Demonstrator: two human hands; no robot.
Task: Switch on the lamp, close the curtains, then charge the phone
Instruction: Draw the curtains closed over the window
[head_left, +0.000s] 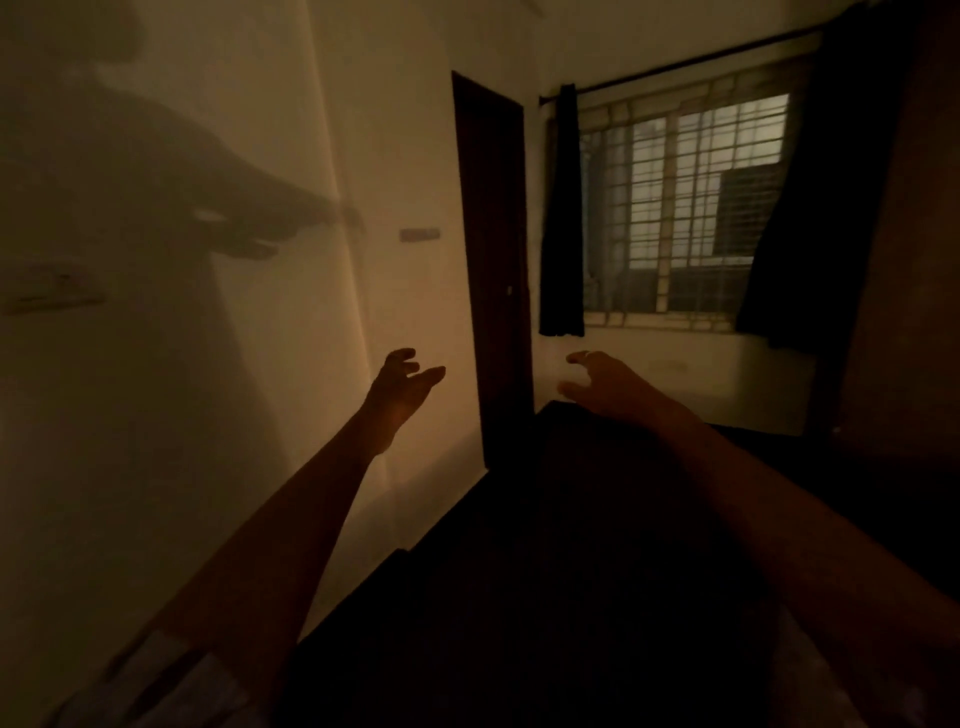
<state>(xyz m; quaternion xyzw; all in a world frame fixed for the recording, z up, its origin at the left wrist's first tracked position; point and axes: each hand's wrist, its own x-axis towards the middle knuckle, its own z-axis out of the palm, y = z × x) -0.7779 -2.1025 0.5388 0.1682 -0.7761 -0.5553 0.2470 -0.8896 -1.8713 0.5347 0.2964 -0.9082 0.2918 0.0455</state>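
The room is dim, lit by warm light from behind me. Two dark curtains hang drawn apart on a rod: the left curtain is bunched beside the door, the right curtain hangs at the other side. Between them the barred window is uncovered. My left hand and my right hand are both stretched forward at chest height, fingers apart and curled, holding nothing, well short of the curtains. No lamp or phone is in view.
A dark wooden door stands left of the window. The pale wall on my left carries my shadow and a switch plate. A dark bed or low surface fills the floor ahead. Dark furniture rises at right.
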